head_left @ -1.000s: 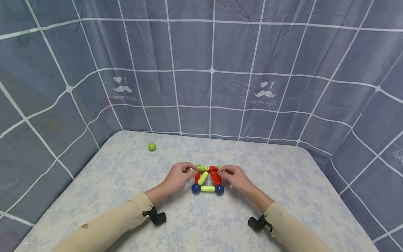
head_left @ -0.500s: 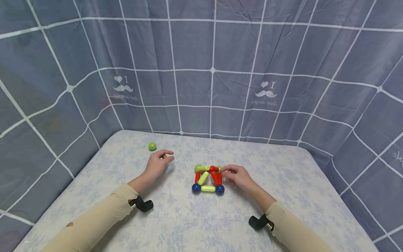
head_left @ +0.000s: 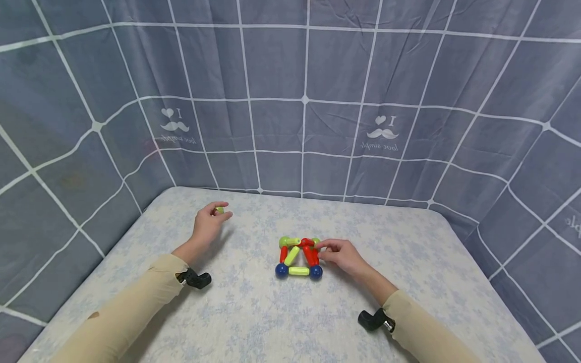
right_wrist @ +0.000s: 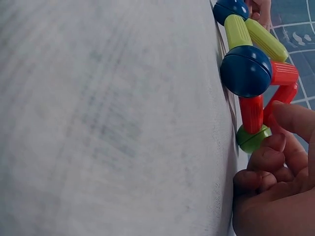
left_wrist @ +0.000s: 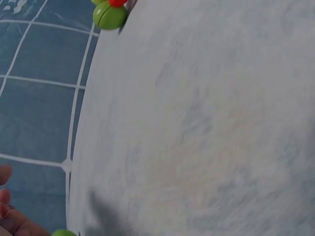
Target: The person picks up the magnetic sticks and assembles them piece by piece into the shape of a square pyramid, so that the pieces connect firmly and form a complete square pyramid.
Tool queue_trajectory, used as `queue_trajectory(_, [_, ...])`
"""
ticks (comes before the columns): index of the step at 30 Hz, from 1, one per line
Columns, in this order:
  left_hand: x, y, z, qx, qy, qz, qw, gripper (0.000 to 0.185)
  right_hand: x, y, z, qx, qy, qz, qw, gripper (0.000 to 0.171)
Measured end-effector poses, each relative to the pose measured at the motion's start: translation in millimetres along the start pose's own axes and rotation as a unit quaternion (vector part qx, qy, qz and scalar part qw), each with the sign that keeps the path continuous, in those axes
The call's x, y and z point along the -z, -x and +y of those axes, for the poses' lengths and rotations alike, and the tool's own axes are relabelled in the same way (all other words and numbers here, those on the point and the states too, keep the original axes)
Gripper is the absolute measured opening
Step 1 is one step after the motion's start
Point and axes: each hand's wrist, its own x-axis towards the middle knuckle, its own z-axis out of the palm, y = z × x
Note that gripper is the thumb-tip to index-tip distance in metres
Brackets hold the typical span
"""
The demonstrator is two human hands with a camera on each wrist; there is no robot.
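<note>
On the table, a frame of magnetic sticks and balls has a blue ball [head_left: 282,271] and another blue ball [head_left: 315,273] at its front corners, joined by a yellow-green stick [head_left: 299,271]. Green balls [head_left: 284,242] sit at its back corners, and red and yellow-green sticks lean inward. At the right side, my right hand [head_left: 342,257] pinches a red stick [right_wrist: 280,101] by the back green ball [right_wrist: 252,138]; its exact contact is partly hidden. Far left, my left hand [head_left: 208,227] has thumb and forefinger spread about a loose green ball [head_left: 220,209], which they partly cover.
A pale, blue-patterned cloth covers the table [head_left: 254,322]. Behind it and at both sides hangs a grey-blue curtain [head_left: 277,126] with white grid lines. Black wrist cameras [head_left: 194,278] are strapped on both sleeves.
My left hand has left the stick frame and travelled left and away to the loose green ball. The right hand stays beside the frame, which has hardly moved.
</note>
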Motion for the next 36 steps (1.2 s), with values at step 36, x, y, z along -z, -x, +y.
queue_trajectory(36, [11.4,-40.8,-34.7,0.121,-0.056,0.016,0.991,0.05,-1.7,1.3,1.4,0.01,0.02,-0.008,1.0,0.019])
